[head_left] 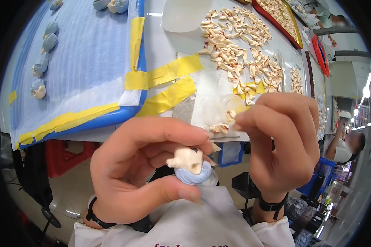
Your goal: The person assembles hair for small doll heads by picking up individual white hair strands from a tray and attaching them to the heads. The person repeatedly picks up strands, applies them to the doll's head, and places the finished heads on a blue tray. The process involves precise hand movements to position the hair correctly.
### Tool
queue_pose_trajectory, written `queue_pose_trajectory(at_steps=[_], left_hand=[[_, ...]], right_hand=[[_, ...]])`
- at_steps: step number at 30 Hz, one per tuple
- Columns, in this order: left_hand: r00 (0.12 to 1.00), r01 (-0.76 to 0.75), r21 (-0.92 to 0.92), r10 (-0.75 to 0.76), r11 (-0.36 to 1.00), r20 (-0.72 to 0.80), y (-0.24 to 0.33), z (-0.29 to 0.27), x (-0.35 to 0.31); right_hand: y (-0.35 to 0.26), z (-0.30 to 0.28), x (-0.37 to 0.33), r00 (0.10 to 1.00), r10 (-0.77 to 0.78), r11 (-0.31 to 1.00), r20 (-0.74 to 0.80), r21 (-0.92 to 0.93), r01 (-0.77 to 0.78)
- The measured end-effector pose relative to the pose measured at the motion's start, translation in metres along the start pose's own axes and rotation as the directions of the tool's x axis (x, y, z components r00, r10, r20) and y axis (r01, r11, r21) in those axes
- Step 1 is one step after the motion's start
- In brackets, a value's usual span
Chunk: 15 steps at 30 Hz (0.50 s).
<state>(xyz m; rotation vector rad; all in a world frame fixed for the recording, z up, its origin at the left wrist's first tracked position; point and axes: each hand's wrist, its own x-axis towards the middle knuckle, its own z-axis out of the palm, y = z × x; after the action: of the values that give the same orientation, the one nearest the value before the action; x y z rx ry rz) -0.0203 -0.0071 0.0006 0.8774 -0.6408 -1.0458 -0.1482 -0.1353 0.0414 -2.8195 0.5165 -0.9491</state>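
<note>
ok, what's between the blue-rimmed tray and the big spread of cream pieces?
Head view: two yellow tape strips, a grey patch by the lower one, and a pale container near the top edge.

We find one stretch of lettering: a single line in a purple tone on the front of the white shirt [212, 214] worn by the person at the bench [158, 46]. The shirt is on the near side of the bench, just out past its near edge and well apart from its far corners. The line [165, 245] runs roughly the same way as that near edge, in separate letters with a gap partway along. We see only part of each letter, since the lower border of the view cuts through the strokes. Other than that line, we can make out nothing readable.
</note>
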Motion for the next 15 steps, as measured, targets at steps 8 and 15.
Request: queue_pose_trajectory(at_steps=[8,15], left_hand=[[0.996,-0.007,-0.007,0.006,1.0,-0.084,0.004,0.015,-0.001],[0.978,-0.179,0.297,0.138,0.938,0.156,0.005,-0.003,-0.004]], right_hand=[[-0.018,-0.01,-0.009,0.98,0.177,0.803,0.092,0.562,-0.198],[-0.021,-0.02,-0.008,0.981,-0.144,0.935,0.126,0.343,0.093]])
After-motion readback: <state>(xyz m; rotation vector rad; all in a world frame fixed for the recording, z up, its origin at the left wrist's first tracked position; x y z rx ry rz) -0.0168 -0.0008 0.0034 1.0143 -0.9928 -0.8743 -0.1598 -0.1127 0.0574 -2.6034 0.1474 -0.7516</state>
